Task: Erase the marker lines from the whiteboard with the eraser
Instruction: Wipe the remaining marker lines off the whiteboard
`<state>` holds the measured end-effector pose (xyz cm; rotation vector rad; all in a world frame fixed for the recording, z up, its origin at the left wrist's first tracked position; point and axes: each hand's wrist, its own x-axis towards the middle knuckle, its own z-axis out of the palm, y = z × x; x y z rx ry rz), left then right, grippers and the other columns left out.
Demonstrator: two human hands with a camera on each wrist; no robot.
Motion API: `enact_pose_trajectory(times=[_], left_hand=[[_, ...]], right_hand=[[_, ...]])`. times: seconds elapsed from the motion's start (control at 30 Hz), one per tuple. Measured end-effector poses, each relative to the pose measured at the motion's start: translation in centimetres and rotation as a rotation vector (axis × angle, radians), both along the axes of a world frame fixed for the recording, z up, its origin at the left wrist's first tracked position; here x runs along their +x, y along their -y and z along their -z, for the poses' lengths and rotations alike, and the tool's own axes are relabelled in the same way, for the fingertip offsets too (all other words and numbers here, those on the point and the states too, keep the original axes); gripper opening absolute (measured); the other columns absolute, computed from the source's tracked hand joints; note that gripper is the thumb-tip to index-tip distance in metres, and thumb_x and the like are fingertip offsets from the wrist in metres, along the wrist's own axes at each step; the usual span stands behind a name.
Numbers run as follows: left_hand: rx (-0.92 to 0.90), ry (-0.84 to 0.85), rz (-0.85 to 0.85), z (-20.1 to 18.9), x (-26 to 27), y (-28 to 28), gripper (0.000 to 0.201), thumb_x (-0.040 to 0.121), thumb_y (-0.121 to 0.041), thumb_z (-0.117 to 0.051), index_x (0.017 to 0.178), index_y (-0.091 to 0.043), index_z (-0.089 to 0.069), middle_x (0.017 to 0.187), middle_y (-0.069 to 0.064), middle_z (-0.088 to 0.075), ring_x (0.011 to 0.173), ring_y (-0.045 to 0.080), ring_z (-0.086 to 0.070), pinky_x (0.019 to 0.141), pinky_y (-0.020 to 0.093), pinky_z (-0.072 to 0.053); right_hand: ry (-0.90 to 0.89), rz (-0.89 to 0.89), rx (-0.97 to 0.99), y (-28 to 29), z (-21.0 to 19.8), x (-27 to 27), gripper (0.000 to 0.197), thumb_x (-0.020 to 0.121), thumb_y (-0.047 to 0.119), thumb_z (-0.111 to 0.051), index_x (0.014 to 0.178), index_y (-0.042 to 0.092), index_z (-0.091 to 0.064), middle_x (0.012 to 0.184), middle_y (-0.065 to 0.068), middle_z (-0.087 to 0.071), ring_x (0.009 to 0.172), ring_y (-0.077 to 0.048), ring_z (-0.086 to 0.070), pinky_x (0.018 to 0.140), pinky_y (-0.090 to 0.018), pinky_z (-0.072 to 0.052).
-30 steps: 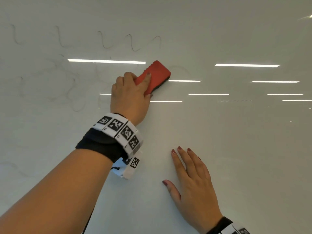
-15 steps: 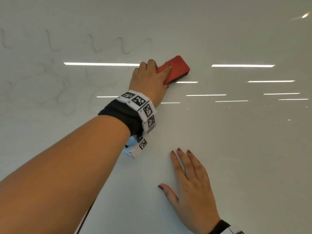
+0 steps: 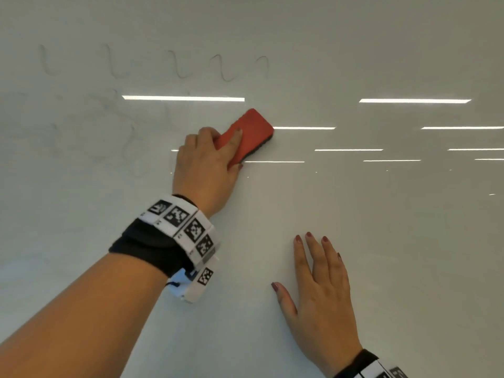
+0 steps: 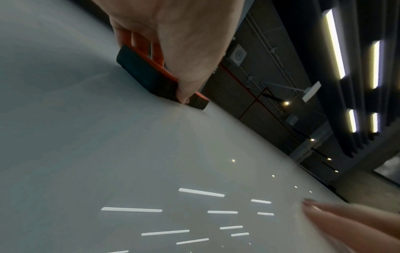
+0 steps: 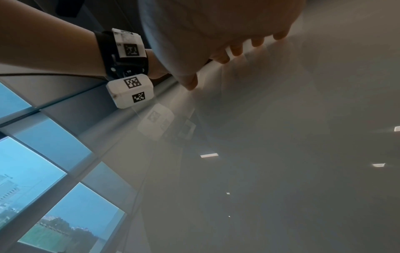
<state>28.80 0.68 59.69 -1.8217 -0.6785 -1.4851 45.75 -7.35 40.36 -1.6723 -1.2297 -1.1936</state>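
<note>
One whiteboard (image 3: 381, 241), one red eraser (image 3: 253, 126), two hands, two tagged wristbands.

Even, cool light comes from ceiling strip lamps (image 4: 334, 44), and their bright bars glare off the glossy whiteboard (image 3: 381, 241) in all three views. The head view is sharp and fairly bright. The left wrist view is dimmer, straight lines bow toward its edges, and the near fingertips (image 4: 346, 220) smear out of focus. The right wrist view is hazy, with blue daylight from windows (image 5: 32, 164) and a pale reflection of the wristband (image 5: 127, 51).
</note>
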Motion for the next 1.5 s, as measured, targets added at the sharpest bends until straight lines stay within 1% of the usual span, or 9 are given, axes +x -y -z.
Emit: enact_pose_trajectory(times=[0.1,0.23,0.4,0.67,0.87,0.97,1.17,1.37,1.5], left_hand=[[0.063,-0.058,0.025,0.9,2.0,0.8,0.054,0.086,-0.035,-0.06,0.136,-0.021,-0.048,0.117,0.017,-0.052,0.097,0.037,-0.049,0.081,0.044,-0.041],[0.067,-0.097,-0.022,-1.8,3.0,1.5,0.055,0.09,-0.038,-0.054,0.141,-0.024,-0.04,0.123,0.015,-0.048,0.104,0.035,-0.046,0.086,0.043,-0.038],[-0.071,0.059,-0.052,-5.5,-1.8,-0.5,0.058,0.091,-0.039,-0.051,0.145,-0.027,-0.032,0.127,0.017,-0.042,0.11,0.037,-0.041,0.091,0.043,-0.035],[-0.067,0.132,-0.032,0.0,-6.4,-3.6,0.059,0.09,-0.036,-0.056,0.144,-0.025,-0.036,0.125,0.021,-0.044,0.107,0.04,-0.043,0.088,0.047,-0.038],[0.014,0.022,-0.027,2.4,-5.9,-3.4,0.057,0.087,-0.035,-0.059,0.14,-0.023,-0.043,0.12,0.02,-0.049,0.099,0.039,-0.048,0.081,0.045,-0.042],[0.04,-0.033,-0.086,1.0,-7.2,-3.7,0.058,0.087,-0.036,-0.058,0.141,-0.022,-0.042,0.12,0.02,-0.05,0.098,0.039,-0.048,0.082,0.046,-0.042],[-0.12,0.153,-0.118,-3.5,-12.5,-5.9,0.06,0.09,-0.039,-0.055,0.145,-0.026,-0.034,0.125,0.022,-0.043,0.107,0.041,-0.043,0.09,0.048,-0.038],[-0.049,0.103,-0.059,1.6,-12.5,-6.1,0.059,0.086,-0.033,-0.061,0.141,-0.021,-0.043,0.118,0.025,-0.048,0.096,0.043,-0.048,0.081,0.049,-0.042],[0.016,0.0,-0.048,5.1,-11.2,-5.6,0.058,0.084,-0.034,-0.063,0.138,-0.021,-0.047,0.116,0.021,-0.052,0.094,0.039,-0.05,0.079,0.046,-0.044]], right_hand=[[-0.023,0.0,0.012,-0.2,0.0,-0.4,0.071,0.091,0.054,-0.032,0.149,0.012,-0.029,0.153,-0.008,-0.028,0.143,-0.031,-0.02,0.111,-0.048,-0.02],[-0.038,0.007,0.009,-0.1,0.1,-0.5,0.071,0.091,0.053,-0.032,0.149,0.012,-0.028,0.154,-0.008,-0.028,0.143,-0.031,-0.02,0.111,-0.048,-0.019],[-0.047,0.007,0.012,-0.4,0.1,-0.9,0.069,0.092,0.05,-0.031,0.149,0.012,-0.029,0.153,-0.008,-0.028,0.143,-0.032,-0.018,0.112,-0.048,-0.017],[0.03,-0.063,0.021,-1.9,-0.8,-3.8,0.061,0.091,0.041,-0.036,0.148,0.017,-0.033,0.153,-0.004,-0.03,0.143,-0.031,-0.02,0.11,-0.053,-0.02],[0.011,-0.057,0.032,-2.4,-1.2,-4.9,0.059,0.092,0.041,-0.035,0.148,0.022,-0.033,0.153,-0.004,-0.032,0.143,-0.031,-0.022,0.111,-0.053,-0.017],[0.01,-0.052,0.031,-2.5,-1.0,-4.9,0.059,0.093,0.042,-0.033,0.148,0.022,-0.032,0.153,-0.004,-0.03,0.143,-0.031,-0.021,0.112,-0.054,-0.017],[-0.011,-0.032,0.045,-2.8,-0.8,-5.2,0.058,0.095,0.042,-0.026,0.149,0.02,-0.031,0.153,-0.005,-0.03,0.143,-0.032,-0.021,0.111,-0.055,-0.017],[-0.066,-0.026,0.081,-3.6,-0.9,-6.6,0.06,0.092,0.039,-0.032,0.148,0.017,-0.032,0.152,-0.009,-0.029,0.143,-0.035,-0.018,0.111,-0.058,-0.015],[0.01,-0.06,0.046,-4.3,-1.5,-8.2,0.058,0.091,0.036,-0.034,0.148,0.023,-0.032,0.152,-0.004,-0.031,0.143,-0.031,-0.02,0.111,-0.058,-0.016]])
